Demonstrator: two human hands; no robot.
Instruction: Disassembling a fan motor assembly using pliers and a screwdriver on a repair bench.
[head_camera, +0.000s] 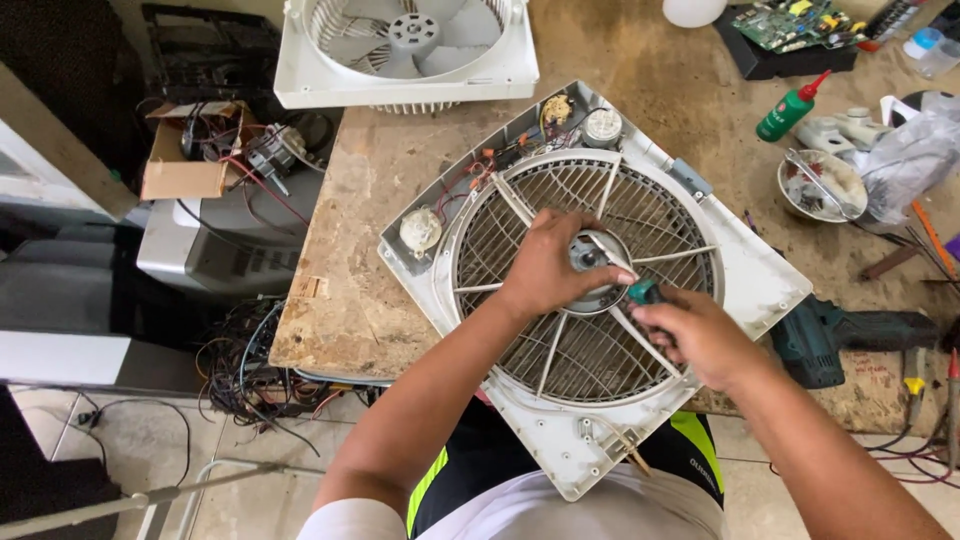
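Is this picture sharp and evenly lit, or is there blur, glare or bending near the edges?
Head view: soft, even light with faint shadows; the fan housing and both hands, left hand and right hand, look sharp; no strong glare; the wide lens bends the table edges outward towards the corners.

A worn wooden workbench (380, 200) stands on a pale tiled floor (240, 460).

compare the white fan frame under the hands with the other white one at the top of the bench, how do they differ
The near fan frame shows a bare round grille with exposed wiring, and left hand and right hand work at its motor hub. The far fan frame has blades fitted and lies untouched. The near one overhangs the bench edge. Both are white, square plastic.
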